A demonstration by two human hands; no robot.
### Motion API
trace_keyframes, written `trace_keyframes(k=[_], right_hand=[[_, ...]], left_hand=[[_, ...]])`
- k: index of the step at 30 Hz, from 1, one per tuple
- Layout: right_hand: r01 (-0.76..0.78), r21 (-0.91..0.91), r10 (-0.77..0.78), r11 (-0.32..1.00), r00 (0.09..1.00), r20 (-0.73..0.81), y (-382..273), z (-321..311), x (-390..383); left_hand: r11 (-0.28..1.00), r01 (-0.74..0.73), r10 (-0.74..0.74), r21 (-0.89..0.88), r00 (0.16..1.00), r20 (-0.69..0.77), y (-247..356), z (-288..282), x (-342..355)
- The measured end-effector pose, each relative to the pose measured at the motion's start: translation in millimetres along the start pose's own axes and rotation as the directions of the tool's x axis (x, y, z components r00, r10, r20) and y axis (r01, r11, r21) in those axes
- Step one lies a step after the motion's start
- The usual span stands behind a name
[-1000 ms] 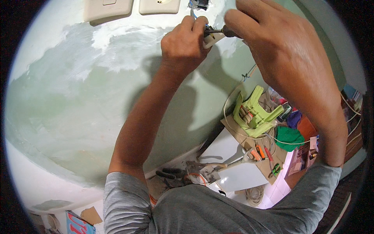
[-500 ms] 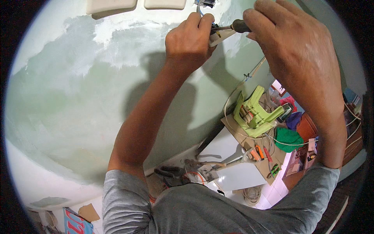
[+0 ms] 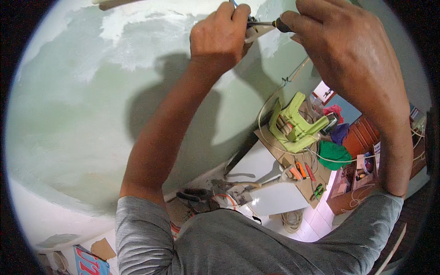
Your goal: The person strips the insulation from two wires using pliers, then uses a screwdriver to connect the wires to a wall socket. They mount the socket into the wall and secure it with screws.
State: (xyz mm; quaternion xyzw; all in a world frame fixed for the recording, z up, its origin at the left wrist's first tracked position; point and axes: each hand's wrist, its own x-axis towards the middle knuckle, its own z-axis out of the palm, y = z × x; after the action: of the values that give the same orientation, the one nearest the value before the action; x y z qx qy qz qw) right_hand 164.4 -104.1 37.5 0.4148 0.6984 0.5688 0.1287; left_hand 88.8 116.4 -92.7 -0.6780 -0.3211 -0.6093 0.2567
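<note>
High up against the wall, my left hand is closed around a white electrical fitting, apparently a switch or socket; much of it is hidden behind my fingers. A blue wire runs up from it at the top edge. My right hand grips the dark handle of a screwdriver. Its shaft points left, and the tip reaches the side of the fitting beside my left fingers. The exact spot the tip touches is too small to make out.
The wall is patchy green and white. Lower right, a light green plastic stool lies on a board with orange-handled tools, and a white cable crosses it. Beside it are a green cloth and a coiled cable.
The view has shifted, so the white boxes on the wall have mostly left the top edge. Both hands keep their holds, and the screwdriver stays at the fitting, its handle slightly turned.
</note>
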Motion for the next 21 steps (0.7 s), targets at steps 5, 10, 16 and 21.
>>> trace_keyframes(k=[5, 10, 16, 21], right_hand=[[-0.112, -0.034, 0.117, 0.993, 0.954, 0.276, -2.3, -20.2, 7.6], [-0.049, -0.108, 0.084, 0.993, 0.936, 0.343, -3.5, -35.0, 17.9], [0.011, -0.063, 0.002, 0.998, 0.98, 0.201, -1.7, -17.6, 5.8], [-0.233, -0.027, 0.215, 0.972, 0.841, 0.496, -5.7, -32.8, 29.3]], left_hand=[[0.989, -0.06, 0.042, -0.136, 0.99, -0.136, 21.1, -14.2, 5.8], [0.984, -0.033, 0.014, -0.178, 0.994, -0.11, 6.4, -9.7, 5.5], [0.992, -0.026, 0.004, -0.123, 0.985, -0.172, 13.6, -8.5, 3.6], [0.989, -0.081, 0.057, -0.12, 0.98, -0.19, 8.9, -8.1, 4.2]])
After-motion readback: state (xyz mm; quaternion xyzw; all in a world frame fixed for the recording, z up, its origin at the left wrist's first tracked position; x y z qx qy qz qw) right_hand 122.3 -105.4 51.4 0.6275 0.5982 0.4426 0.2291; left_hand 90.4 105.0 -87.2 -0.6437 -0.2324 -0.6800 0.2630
